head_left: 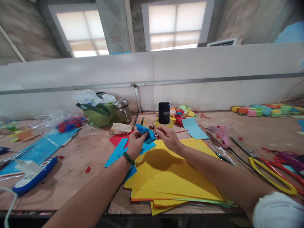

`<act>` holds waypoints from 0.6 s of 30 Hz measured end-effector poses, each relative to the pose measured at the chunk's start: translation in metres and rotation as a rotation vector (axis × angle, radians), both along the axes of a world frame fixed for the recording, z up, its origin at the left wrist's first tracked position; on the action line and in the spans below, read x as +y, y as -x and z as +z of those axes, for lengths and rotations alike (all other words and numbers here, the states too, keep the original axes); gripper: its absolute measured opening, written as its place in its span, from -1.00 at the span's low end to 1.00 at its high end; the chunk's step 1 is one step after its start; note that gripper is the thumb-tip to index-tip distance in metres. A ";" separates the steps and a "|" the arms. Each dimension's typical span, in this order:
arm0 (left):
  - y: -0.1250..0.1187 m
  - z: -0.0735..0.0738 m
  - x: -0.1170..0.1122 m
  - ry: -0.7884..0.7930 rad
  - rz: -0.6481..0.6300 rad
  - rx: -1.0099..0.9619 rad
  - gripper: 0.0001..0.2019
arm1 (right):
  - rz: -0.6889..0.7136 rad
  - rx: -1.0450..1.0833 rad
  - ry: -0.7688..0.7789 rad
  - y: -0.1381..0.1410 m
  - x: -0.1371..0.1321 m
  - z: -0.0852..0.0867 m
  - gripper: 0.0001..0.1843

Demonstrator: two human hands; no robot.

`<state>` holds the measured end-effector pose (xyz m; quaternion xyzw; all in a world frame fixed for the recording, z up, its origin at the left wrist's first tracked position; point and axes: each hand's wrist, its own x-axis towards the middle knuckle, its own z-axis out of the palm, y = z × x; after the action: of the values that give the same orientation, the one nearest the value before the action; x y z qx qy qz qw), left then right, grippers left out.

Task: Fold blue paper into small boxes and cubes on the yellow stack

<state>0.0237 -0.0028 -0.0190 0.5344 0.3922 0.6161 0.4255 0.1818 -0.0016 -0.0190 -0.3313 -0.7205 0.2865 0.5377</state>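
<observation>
Yellow sheets (175, 177) lie nearest me, stacked loosely with their corners out of line; an arm dragging over them could well set the top ones sliding. To their right, the large scissors (248, 152) rest near the right forearm (225, 175), where a careless elbow might catch them. Above the stack's far part, the left hand (136, 144) grips a folded blue paper box (150, 136) between thumb and fingers; too hard a squeeze would probably crease its walls. One flap stands up and looks unsecured, so the fold may spring open. The right hand (169, 136) is just beside it, fingertips drawn close; I can't tell whether they hold the box, the striped stick (182, 130) or nothing. Farther off, a pink glue gun (221, 133) sits on the surface (78, 190), and a tugged cord could drag it. Beyond the hands, an upright phone (164, 112) could topple if nudged.
</observation>
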 end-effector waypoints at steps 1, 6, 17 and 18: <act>0.000 0.001 -0.001 0.002 -0.010 -0.021 -0.68 | 0.035 0.013 0.002 0.000 0.001 0.000 -0.77; 0.001 0.002 -0.003 0.062 -0.093 -0.067 -0.71 | 0.078 -0.017 -0.067 0.001 0.006 -0.005 -0.74; 0.006 -0.008 0.006 -0.133 -0.121 0.342 -0.81 | -0.007 -0.370 -0.018 -0.005 0.000 0.009 -0.89; 0.006 -0.008 0.005 -0.158 -0.107 0.380 -0.82 | -0.043 -0.395 0.002 -0.003 -0.002 0.009 -0.91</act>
<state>0.0176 0.0025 -0.0274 0.6927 0.3869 0.5096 0.3329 0.1852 -0.0041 -0.0099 -0.3970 -0.8043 0.2051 0.3917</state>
